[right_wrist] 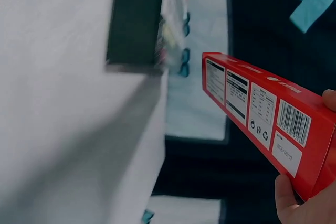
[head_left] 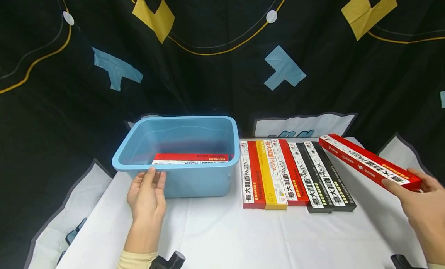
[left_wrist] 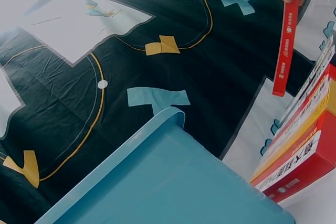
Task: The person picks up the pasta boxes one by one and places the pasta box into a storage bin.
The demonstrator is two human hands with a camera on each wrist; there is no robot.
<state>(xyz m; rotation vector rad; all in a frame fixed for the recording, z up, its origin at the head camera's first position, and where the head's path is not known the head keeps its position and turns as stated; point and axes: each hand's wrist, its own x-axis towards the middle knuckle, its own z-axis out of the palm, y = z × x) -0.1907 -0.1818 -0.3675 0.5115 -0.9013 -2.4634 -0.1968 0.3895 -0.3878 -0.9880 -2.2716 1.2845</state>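
- Nearest the head camera lay the left sleeve, with a black wrist mount beside it.
- The left hand held the near rim of the blue bin, thumb at the lip, presumably to steady it; how far the fingers reached beneath could not be told.
- Within the bin, an enclosed red box lay along its length, partly hidden by the near wall.
- The right hand gripped one end of the raised red box between thumb and fingers, leaving most of it free; it slanted above the white table, probably to clear the row.
- Just right of the bin, the first red box, yellow box, second red box and two black boxes lay side by side, labels upward, apparently for easy reach.
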